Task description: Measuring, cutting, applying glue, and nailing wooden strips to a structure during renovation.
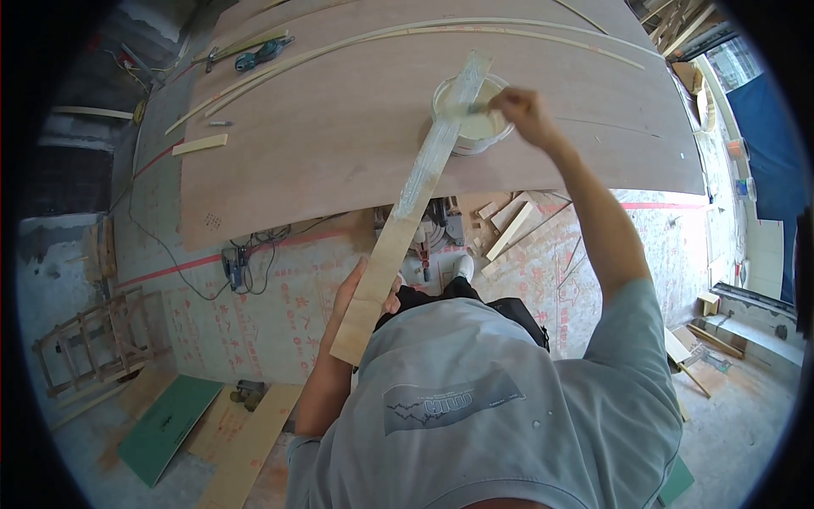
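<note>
A long narrow wooden board slants up from my waist, its upper part over a white bucket of pale creamy stuff on the large brown sheet. A whitish wet coat covers the board's upper half. My left hand is closed round the board's lower part, with some fingers hidden behind it. My right hand is closed on a spreading tool, whose blurred end is at the board over the bucket; its exact kind is unclear.
The brown sheet carries thin strips, a small offcut and a teal power tool. Beneath its near edge are a machine, wood pieces and a corded tool. A green board lies at lower left.
</note>
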Motion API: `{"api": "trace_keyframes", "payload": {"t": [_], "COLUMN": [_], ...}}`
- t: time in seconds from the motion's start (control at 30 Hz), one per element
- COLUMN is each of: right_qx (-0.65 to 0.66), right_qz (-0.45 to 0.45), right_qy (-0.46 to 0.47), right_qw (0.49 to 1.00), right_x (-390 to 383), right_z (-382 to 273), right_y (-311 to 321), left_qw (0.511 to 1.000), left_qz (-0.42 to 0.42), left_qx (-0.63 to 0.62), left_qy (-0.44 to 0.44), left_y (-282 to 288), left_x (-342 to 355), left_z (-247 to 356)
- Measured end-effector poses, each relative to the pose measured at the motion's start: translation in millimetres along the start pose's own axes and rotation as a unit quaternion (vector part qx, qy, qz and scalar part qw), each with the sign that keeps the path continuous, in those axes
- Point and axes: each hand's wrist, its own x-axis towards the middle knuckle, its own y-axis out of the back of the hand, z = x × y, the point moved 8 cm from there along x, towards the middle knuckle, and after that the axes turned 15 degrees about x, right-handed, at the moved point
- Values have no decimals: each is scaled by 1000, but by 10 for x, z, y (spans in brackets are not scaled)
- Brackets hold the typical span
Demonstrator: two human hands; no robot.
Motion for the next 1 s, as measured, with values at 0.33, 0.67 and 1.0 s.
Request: {"api": "trace_keyframes", "payload": {"t": [0.33,0.67,1.0], "right_qx": [-106,-7,-32], "right_qz": [42,-53,-46], "right_qy": [36,-13,39], "right_qw": [993,999,998], "right_x": [51,-190,-121], "right_z": [-221,-373,-477], "right_y": [79,-192,-351], "left_qw": [999,999,999], "left_qz": [41,0,28], "left_qx": [1,-34,-12], "left_qy": [15,7,14], "left_y": [95,52,158], "left_x": [-140,-134,-173], "left_z": [-54,11,-12]}}
